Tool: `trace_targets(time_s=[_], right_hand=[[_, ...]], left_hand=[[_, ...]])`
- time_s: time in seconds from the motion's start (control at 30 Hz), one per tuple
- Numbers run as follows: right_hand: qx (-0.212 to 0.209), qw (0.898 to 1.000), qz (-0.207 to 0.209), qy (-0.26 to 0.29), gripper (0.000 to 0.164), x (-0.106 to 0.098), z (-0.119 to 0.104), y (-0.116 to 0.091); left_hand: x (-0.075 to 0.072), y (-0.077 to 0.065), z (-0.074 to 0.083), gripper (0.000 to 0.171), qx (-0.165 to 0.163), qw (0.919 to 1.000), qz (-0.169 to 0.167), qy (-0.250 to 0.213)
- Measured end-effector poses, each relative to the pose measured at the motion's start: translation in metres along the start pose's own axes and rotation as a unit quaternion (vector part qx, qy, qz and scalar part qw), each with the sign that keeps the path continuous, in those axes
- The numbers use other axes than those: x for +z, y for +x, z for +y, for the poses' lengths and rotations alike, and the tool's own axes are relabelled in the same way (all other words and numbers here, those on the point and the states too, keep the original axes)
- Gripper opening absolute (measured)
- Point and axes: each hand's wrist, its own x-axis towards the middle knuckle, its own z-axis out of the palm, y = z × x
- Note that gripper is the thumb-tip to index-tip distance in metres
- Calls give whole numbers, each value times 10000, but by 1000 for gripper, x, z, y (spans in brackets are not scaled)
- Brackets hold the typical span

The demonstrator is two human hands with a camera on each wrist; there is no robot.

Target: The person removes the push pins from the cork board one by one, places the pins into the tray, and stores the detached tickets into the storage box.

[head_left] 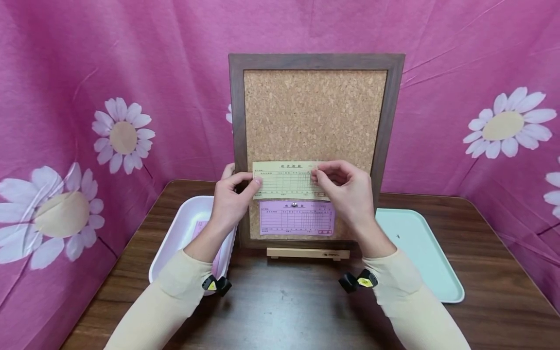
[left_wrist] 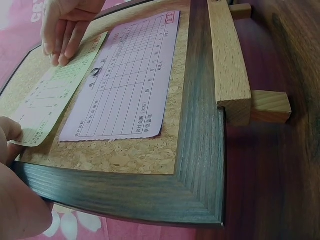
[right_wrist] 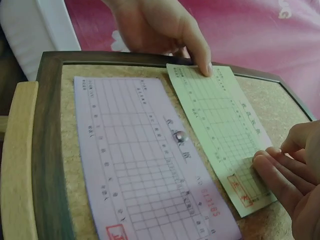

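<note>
A yellow receipt slip (head_left: pixel 280 181) lies against the cork board (head_left: pixel 315 116), just above a pinned purple receipt slip (head_left: pixel 297 223). At the yellow slip's left edge, my left hand (head_left: pixel 234 197) pinches it with the thumb in front; its other fingers are partly hidden behind the paper and frame. My right hand (head_left: pixel 350 189) is at the slip's right end, thumb and fingertips drawn together against its face (right_wrist: pixel 250 165). I cannot tell whether they hold something small. A round silver pushpin (right_wrist: pixel 181 136) sits at the purple slip's top middle.
The dark wooden frame (head_left: pixel 236 121) leans on a small wooden stand (head_left: pixel 306 253). A white tray (head_left: pixel 168 243) with pink paper (head_left: pixel 200 226) is at the left. A pale green tray (head_left: pixel 437 262) with a tiny dark item (head_left: pixel 398 236) is at the right. Pink flowered cloth hangs behind.
</note>
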Motion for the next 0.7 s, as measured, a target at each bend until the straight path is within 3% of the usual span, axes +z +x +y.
trace_targets(time_s=[0.23,0.43,0.7], right_hand=[[-121,9995,79,273,12,-4,5,-2],[-185,9997,132,35,11,-9,5,-3],[-49,9992,202,336,11,-16,7,-5]], left_hand=[[-2,1,-1,18,35,10000,-8,-38],[-2,0,1,18,-133,9997,173,-89],[-5,1,1,17,-52,9979,260,-583]])
